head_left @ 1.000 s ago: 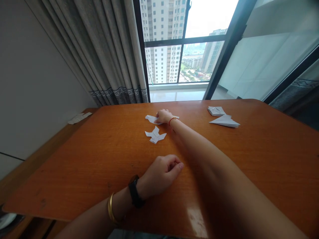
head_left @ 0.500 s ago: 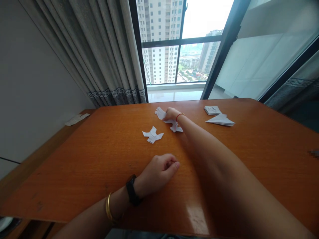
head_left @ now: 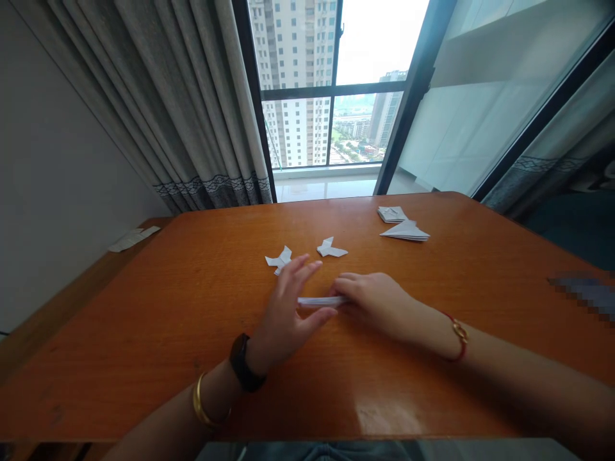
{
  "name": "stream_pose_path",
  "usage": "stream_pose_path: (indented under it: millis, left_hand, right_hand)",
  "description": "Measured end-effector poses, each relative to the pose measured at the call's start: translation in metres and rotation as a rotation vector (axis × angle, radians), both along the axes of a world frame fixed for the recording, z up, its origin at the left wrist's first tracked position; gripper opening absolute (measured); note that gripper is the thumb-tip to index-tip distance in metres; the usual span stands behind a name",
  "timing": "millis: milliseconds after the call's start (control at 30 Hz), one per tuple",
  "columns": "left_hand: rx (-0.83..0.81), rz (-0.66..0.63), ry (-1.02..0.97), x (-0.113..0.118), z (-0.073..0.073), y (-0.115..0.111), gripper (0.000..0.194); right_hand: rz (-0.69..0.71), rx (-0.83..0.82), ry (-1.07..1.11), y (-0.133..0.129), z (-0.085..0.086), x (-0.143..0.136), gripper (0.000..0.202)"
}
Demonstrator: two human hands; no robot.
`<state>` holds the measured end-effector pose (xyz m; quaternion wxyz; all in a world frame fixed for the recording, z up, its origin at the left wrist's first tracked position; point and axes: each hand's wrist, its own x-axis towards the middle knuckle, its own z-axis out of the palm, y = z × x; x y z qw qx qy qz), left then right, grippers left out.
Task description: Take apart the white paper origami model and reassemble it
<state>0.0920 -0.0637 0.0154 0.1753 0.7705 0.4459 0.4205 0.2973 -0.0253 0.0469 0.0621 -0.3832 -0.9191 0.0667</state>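
A folded white paper, seen nearly edge-on, is pinched by my right hand just above the table in front of me. My left hand is open at the paper's left end, thumb and fingers spread around it; whether it touches the paper I cannot tell. Behind my left fingertips lies a white folded-paper piece with pointed arms, partly hidden. A second pointed paper piece rests a little farther back, to its right.
On the wooden table, a squarish stack of folded paper and a pointed paper fold lie at the back right. A paper strip is on the ledge at left. Beyond the table stand a curtain and a window.
My right hand has drawn back toward me from the far side, bringing the folded paper along. My left hand has uncurled and moved up beside it. The view has shifted slightly.
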Motion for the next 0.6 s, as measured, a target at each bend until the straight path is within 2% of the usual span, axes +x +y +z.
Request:
stream_pose_path:
  millis: [67, 100, 200, 367, 600]
  left_hand:
    - [-0.125, -0.135, 0.079, 0.001, 0.0, -0.001, 0.039]
    - [-0.184, -0.16, 0.105, 0.001, -0.002, -0.001, 0.032]
    - [-0.276, -0.132, 0.183, 0.001, -0.007, 0.001, 0.028]
    - [-0.226, -0.106, 0.312, 0.0, -0.009, 0.006, 0.026]
    - [-0.155, -0.064, 0.46, 0.0, -0.01, 0.007, 0.024]
  right_hand:
    - [-0.021, 0.032, -0.011, -0.015, -0.011, 0.004, 0.015]
    - [-0.039, 0.04, -0.009, -0.018, -0.015, 0.005, 0.017]
    - [-0.088, 0.02, 0.029, -0.015, -0.024, 0.007, 0.022]
    - [-0.081, 0.005, -0.002, -0.007, -0.027, 0.01, 0.026]
    - [-0.061, 0.103, -0.048, -0.009, -0.027, 0.006, 0.024]
